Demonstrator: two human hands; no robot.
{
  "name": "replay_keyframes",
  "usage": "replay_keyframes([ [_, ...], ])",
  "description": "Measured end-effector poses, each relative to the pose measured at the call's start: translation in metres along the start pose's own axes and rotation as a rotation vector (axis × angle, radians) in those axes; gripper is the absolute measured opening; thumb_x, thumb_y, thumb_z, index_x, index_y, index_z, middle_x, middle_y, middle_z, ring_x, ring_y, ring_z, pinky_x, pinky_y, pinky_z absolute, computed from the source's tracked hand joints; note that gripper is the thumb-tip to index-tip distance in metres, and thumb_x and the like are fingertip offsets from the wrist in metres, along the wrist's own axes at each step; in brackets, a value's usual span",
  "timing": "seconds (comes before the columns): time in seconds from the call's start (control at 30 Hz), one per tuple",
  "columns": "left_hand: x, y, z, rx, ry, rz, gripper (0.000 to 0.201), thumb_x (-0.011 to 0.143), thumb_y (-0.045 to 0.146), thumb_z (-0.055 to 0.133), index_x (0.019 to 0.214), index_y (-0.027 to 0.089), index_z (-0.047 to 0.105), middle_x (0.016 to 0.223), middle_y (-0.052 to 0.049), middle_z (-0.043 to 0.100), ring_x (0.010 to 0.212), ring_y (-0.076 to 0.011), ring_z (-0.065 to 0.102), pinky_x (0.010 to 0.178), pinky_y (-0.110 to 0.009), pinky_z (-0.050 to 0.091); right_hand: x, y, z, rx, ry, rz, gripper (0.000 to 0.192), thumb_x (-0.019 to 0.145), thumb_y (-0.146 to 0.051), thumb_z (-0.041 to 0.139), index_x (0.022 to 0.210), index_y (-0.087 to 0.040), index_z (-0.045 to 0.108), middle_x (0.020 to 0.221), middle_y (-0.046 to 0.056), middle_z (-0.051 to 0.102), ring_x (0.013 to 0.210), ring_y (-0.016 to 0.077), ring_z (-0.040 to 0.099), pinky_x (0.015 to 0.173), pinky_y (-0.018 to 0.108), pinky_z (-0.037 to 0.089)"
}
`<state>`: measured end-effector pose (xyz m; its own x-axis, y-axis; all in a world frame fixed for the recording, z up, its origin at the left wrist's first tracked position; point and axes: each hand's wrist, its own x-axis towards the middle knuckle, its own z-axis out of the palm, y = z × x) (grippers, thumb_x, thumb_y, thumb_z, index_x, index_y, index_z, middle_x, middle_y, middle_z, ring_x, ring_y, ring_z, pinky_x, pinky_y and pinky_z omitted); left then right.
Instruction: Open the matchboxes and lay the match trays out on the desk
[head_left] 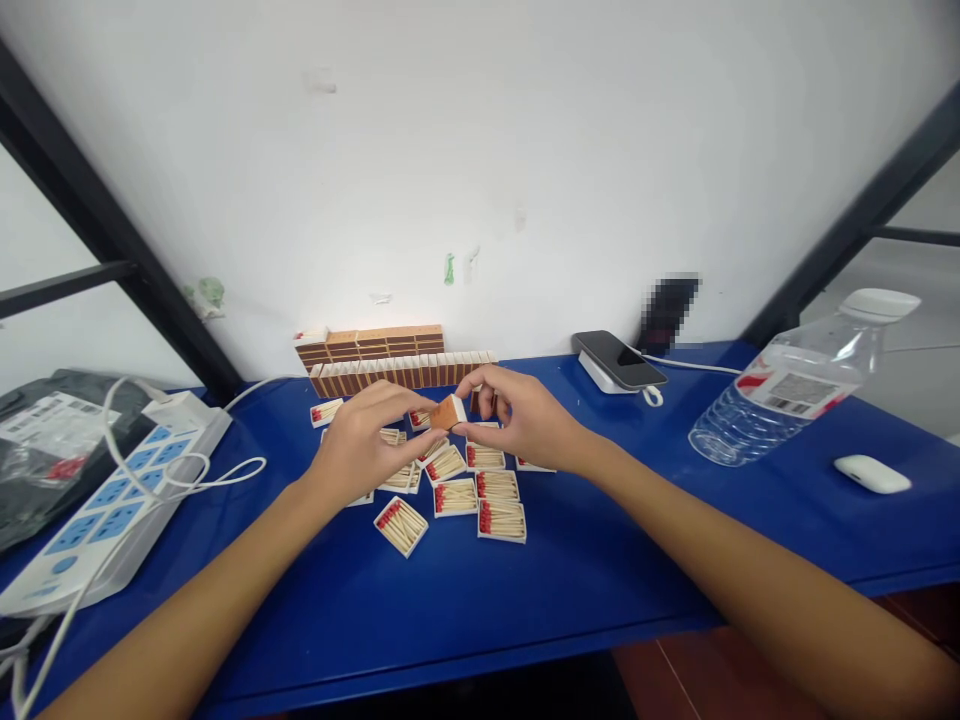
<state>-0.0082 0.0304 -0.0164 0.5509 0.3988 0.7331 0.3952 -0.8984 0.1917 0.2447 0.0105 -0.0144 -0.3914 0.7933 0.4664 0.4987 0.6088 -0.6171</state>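
Between my two hands is a matchbox with an orange-brown face and a white end, held above the blue table. My left hand grips its left side with thumb and fingers. On the other side, my right hand pinches the white end. Below and around them lie several open matchbox trays full of red-tipped matches. One tray sits tilted nearest the front. Behind my hands stands a long row of matchboxes, with stacked matchboxes against the wall.
A white power strip with looping cables and a dark plastic package lie at left. To the right are a phone on a white block, a clear water bottle and a white earbud case. The blue table meets the wall behind.
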Motion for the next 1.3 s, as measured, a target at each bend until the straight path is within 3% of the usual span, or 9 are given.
replay_keyframes([
  [0.13, -0.003, -0.003, 0.003, 0.005, -0.050, -0.107, 0.049, 0.084, 0.044, 0.085, 0.124, 0.020, 0.072, 0.109, -0.008, 0.077, 0.099, -0.0241, 0.071, 0.088, -0.039, 0.059, 0.001, -0.001, 0.003, 0.148, 0.021, 0.043, 0.048, 0.085, -0.036, 0.082, 0.127, -0.022, 0.061, 0.081, -0.002, 0.061, 0.069, 0.0137, 0.057, 0.058, 0.028, 0.045],
  [0.23, -0.003, -0.001, 0.004, -0.047, -0.063, -0.216, 0.044, 0.084, 0.043, 0.085, 0.120, 0.021, 0.074, 0.103, -0.006, 0.078, 0.092, -0.0217, 0.072, 0.081, -0.036, 0.060, 0.001, -0.004, 0.006, 0.255, 0.053, 0.093, 0.046, 0.085, -0.041, 0.082, 0.122, -0.022, 0.061, 0.083, -0.001, 0.063, 0.067, 0.0135, 0.058, 0.053, 0.027, 0.044],
  [0.37, 0.002, 0.005, 0.002, -0.099, 0.008, -0.279, 0.033, 0.081, 0.035, 0.086, 0.110, 0.021, 0.076, 0.097, -0.003, 0.079, 0.082, -0.0182, 0.071, 0.075, -0.032, 0.058, -0.001, -0.003, 0.011, 0.325, 0.025, 0.134, 0.039, 0.088, -0.046, 0.079, 0.114, -0.023, 0.061, 0.084, 0.000, 0.065, 0.070, 0.0146, 0.061, 0.054, 0.028, 0.045],
  [0.7, 0.002, 0.009, 0.003, -0.079, 0.040, -0.169, 0.027, 0.085, 0.026, 0.083, 0.110, 0.020, 0.075, 0.099, -0.004, 0.077, 0.086, -0.0173, 0.070, 0.076, -0.028, 0.059, -0.002, -0.002, 0.016, 0.376, -0.005, 0.134, 0.040, 0.083, -0.044, 0.084, 0.110, -0.022, 0.064, 0.093, 0.002, 0.066, 0.080, 0.0158, 0.063, 0.061, 0.028, 0.050],
  [0.83, 0.001, 0.002, 0.002, 0.002, 0.068, -0.014, 0.031, 0.089, 0.025, 0.080, 0.118, 0.020, 0.071, 0.106, -0.008, 0.076, 0.095, -0.0203, 0.072, 0.084, -0.034, 0.060, -0.002, -0.006, 0.016, 0.496, 0.033, 0.207, 0.048, 0.085, -0.053, 0.081, 0.113, -0.022, 0.057, 0.100, 0.003, 0.067, 0.075, 0.0139, 0.066, 0.054, 0.025, 0.051],
  [0.93, -0.001, -0.003, 0.001, 0.120, 0.057, 0.156, 0.035, 0.092, 0.025, 0.077, 0.125, 0.019, 0.068, 0.111, -0.012, 0.076, 0.100, -0.0242, 0.073, 0.087, -0.040, 0.061, -0.001, -0.010, 0.016, 0.622, -0.083, 0.362, 0.053, 0.092, -0.068, 0.067, 0.117, -0.022, 0.055, 0.089, 0.003, 0.067, 0.062, 0.0151, 0.067, 0.043, 0.025, 0.049],
  [1.07, -0.001, -0.003, -0.001, 0.214, 0.025, 0.284, 0.035, 0.095, 0.022, 0.073, 0.130, 0.023, 0.066, 0.115, -0.011, 0.077, 0.102, -0.0259, 0.075, 0.087, -0.043, 0.062, 0.000, -0.013, 0.015, 0.630, -0.180, 0.423, 0.052, 0.095, -0.071, 0.060, 0.097, -0.019, 0.065, 0.067, 0.003, 0.063, 0.061, 0.0165, 0.067, 0.042, 0.023, 0.047],
  [1.2, 0.000, 0.002, -0.003, 0.258, 0.049, 0.313, 0.040, 0.096, 0.020, 0.072, 0.134, 0.023, 0.064, 0.117, -0.011, 0.078, 0.106, -0.0257, 0.075, 0.091, -0.043, 0.062, 0.001, -0.014, 0.009, 0.679, -0.181, 0.401, 0.043, 0.094, -0.061, 0.069, 0.100, -0.019, 0.070, 0.079, 0.005, 0.070, 0.070, 0.0161, 0.067, 0.051, 0.026, 0.054],
  [1.3, 0.000, 0.004, -0.004, 0.207, 0.076, 0.221, 0.047, 0.092, 0.028, 0.079, 0.136, 0.020, 0.064, 0.118, -0.012, 0.077, 0.109, -0.0263, 0.073, 0.095, -0.044, 0.061, 0.001, -0.015, 0.004, 0.645, -0.165, 0.332, 0.040, 0.092, -0.052, 0.076, 0.115, -0.020, 0.070, 0.096, 0.007, 0.073, 0.080, 0.0174, 0.070, 0.060, 0.030, 0.059],
])
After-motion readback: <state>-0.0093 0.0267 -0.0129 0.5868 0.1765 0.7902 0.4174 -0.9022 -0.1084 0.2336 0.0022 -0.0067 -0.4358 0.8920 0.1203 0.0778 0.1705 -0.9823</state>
